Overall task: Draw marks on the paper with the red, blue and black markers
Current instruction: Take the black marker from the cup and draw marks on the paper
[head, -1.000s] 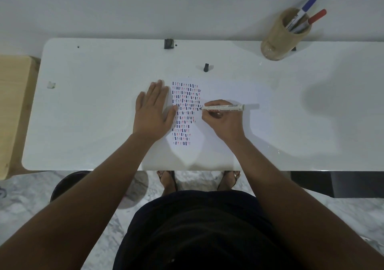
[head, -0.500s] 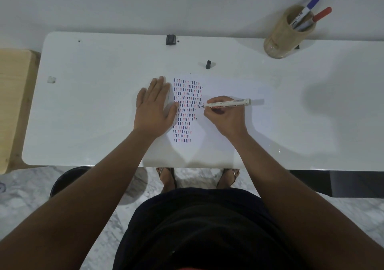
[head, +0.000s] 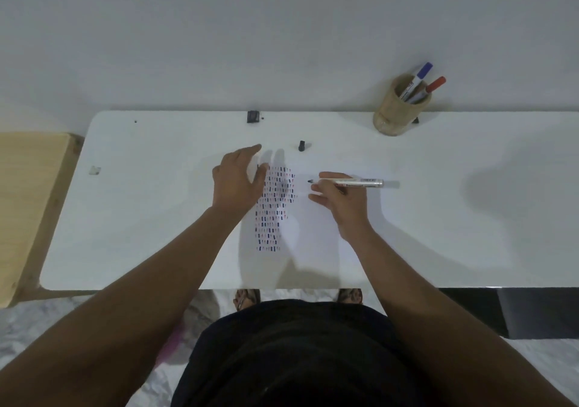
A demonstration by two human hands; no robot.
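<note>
A white paper [head: 310, 234] lies on the table's middle, covered on its left with rows of small red, blue and black marks [head: 275, 206]. My right hand [head: 341, 199] holds the uncapped black marker [head: 354, 183], lifted just off the paper, tip pointing left. My left hand [head: 239, 177] hovers above the paper's upper left corner, fingers apart, holding nothing. The black cap [head: 302, 145] stands on the table beyond the paper. The blue marker [head: 419, 76] and the red marker [head: 434, 85] stand capped in a wooden cup [head: 394, 115] at the back right.
The white table [head: 141, 218] meets a grey wall at the back. A small black object [head: 253, 116] sits at the rear edge, a white scrap [head: 95, 170] at the left. A wooden surface [head: 25, 193] adjoins the table's left end.
My left hand has lifted off the paper and moved toward the far edge. My right hand has raised the marker tip off the marks and shifted slightly right. The camera tilted upward.
</note>
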